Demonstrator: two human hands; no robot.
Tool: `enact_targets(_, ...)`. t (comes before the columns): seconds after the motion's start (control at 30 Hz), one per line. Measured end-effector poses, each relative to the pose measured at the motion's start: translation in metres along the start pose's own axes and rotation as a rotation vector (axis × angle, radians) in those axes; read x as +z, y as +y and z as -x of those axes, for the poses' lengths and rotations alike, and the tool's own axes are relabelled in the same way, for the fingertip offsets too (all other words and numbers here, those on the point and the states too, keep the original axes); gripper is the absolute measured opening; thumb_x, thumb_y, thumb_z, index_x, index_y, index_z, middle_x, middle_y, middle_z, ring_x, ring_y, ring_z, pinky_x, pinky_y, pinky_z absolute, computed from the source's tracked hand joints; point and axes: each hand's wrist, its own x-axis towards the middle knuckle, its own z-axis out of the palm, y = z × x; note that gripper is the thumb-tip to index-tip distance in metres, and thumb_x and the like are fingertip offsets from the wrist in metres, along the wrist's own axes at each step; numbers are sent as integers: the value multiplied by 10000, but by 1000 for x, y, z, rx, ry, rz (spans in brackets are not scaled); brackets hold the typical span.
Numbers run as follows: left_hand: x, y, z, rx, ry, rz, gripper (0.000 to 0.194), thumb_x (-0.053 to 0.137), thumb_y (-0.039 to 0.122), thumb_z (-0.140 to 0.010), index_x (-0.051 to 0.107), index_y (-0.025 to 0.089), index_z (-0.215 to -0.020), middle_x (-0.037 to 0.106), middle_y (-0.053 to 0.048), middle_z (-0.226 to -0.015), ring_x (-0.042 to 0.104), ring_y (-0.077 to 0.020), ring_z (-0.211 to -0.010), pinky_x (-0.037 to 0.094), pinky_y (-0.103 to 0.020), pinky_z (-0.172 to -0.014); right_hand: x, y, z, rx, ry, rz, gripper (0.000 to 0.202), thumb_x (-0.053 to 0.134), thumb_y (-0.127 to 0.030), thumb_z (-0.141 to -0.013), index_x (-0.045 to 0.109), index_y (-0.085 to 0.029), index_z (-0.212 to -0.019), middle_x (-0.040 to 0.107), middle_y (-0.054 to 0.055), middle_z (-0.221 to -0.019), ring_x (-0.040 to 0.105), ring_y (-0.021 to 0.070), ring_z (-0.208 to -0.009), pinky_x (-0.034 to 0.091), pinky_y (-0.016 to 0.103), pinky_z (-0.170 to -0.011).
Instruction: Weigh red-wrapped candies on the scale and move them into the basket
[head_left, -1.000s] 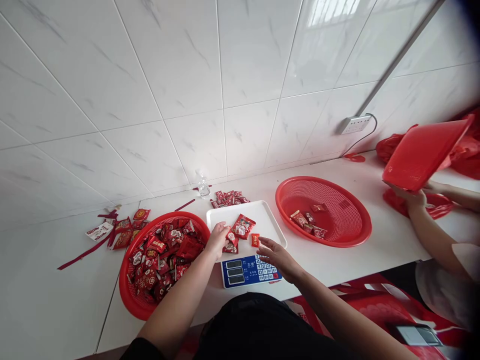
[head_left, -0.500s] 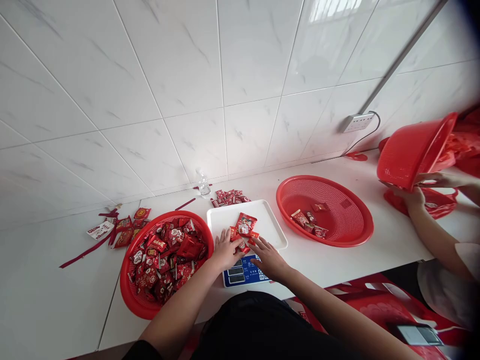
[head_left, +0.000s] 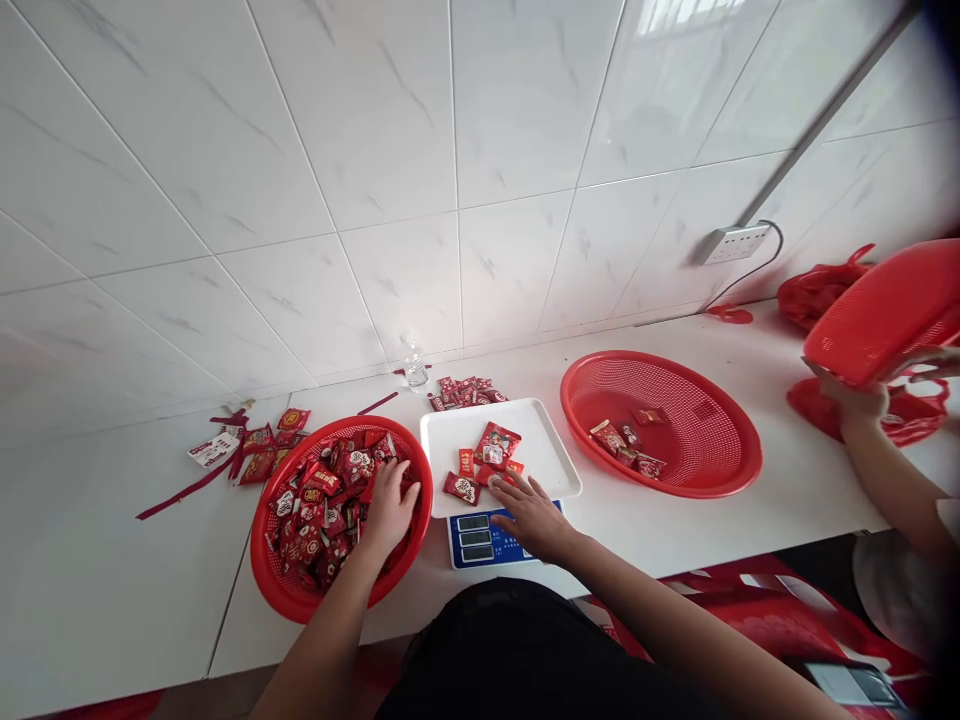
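Note:
My left hand [head_left: 391,508] reaches over the right side of a red basket [head_left: 264,585] heaped with red-wrapped candies [head_left: 315,530]. Its fingers are apart and bent down toward the packets; no packet shows in its grasp. My right hand [head_left: 531,515] rests at the front edge of the white tray [head_left: 551,455] of a scale, fingers spread beside a few red packets [head_left: 496,442]. Below the tray shows the scale's blue panel [head_left: 480,540] with its small displays, partly covered by my right hand.
Right of the scale stands a second red basket [head_left: 705,470] with several packets. Another person's hands [head_left: 855,400] tilt a red basket [head_left: 885,310] at far right. Behind the tray lie small packets [head_left: 465,393] and a clear bottle [head_left: 414,365]. A power strip [head_left: 735,243] sits on the wall.
My left hand has moved left from the tray to the full basket. My right hand stays by the tray packets. The other person's basket has shifted right and lower.

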Motion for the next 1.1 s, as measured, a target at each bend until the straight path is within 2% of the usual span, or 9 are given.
enact_targets(0.07, -10, -27, 12, -78, -61, -23, 402, 397, 304, -841, 450, 188, -1222, 470, -89, -1296, 391, -206, -1232, 325, -333, -1009, -2, 3, 9, -2, 37, -50, 523, 380, -465, -865, 407, -222, -1328, 359, 52, -1418, 145, 254, -1356, 164, 474, -1088)
enact_targets(0.13, -15, -53, 27, -164, -192, -95, 411, 418, 317, -824, 467, 155, -1198, 530, -110, -1223, 462, -217, -1161, 353, -316, -965, -2, 6, 21, -12, 70, -108, 529, 363, -486, -867, 437, -204, -1309, 393, 73, -1397, 206, 249, -1340, 232, 440, -1075)
enact_targets(0.23, -13, -75, 44, -206, -281, -244, 435, 465, 336, -794, 475, 152, -1189, 537, -122, -1212, 455, -245, -1159, 345, -320, -946, 2, 9, 36, -2, 95, -188, 517, 347, -504, -868, 469, -219, -1282, 443, 76, -1360, 299, 245, -1303, 286, 425, -1055)
enact_targets(0.33, -8, -77, 47, -205, -275, -314, 437, 455, 360, -805, 461, 172, -1199, 527, -126, -1227, 455, -250, -1160, 347, -317, -921, 6, 10, 43, 26, 89, -227, 480, 361, -484, -868, 494, -236, -1256, 468, 76, -1337, 387, 247, -1250, 329, 417, -1030)
enact_targets(0.43, -5, -73, 35, -259, -243, -324, 363, 417, 390, -829, 494, 198, -1128, 584, -125, -1127, 529, -260, -1060, 384, -330, -838, 6, 6, 42, 45, 56, -222, 475, 369, -459, -868, 492, -215, -1257, 463, 97, -1337, 433, 251, -1214, 357, 408, -1009)
enact_targets(0.63, -1, -83, 16, -344, -177, -286, 361, 527, 298, -777, 476, 143, -1099, 600, -159, -1072, 559, -260, -1008, 393, -309, -781, 5, 3, 40, 10, 69, -172, 481, 342, -464, -877, 482, -204, -1257, 466, 100, -1332, 464, 247, -1189, 394, 400, -980)
enact_targets(0.7, -1, -88, 14, -342, -190, -241, 356, 555, 296, -757, 495, 145, -1074, 620, -142, -1041, 576, -249, -974, 398, -285, -746, 5, 7, 41, 15, 90, -151, 462, 340, -454, -881, 485, -215, -1249, 478, 93, -1322, 481, 241, -1173, 411, 394, -963)
enact_targets(0.87, -3, -92, 15, -300, -207, -134, 147, 553, 272, -744, 570, 179, -857, 657, -73, -874, 602, -210, -824, 384, -249, -661, 10, 19, 46, 25, 155, -120, 404, 354, -424, -885, 503, -252, -1218, 513, 74, -1288, 528, 229, -1120, 450, 387, -915)
enact_targets(1.1, -5, -87, 22, -280, -92, 10, 62, 498, 243, -762, 509, 202, -717, 576, 28, -651, 544, -129, -626, 362, -207, -584, 15, 19, 46, 16, 177, -128, 397, 365, -411, -882, 492, -254, -1224, 530, 72, -1267, 551, 228, -1090, 471, 381, -881)
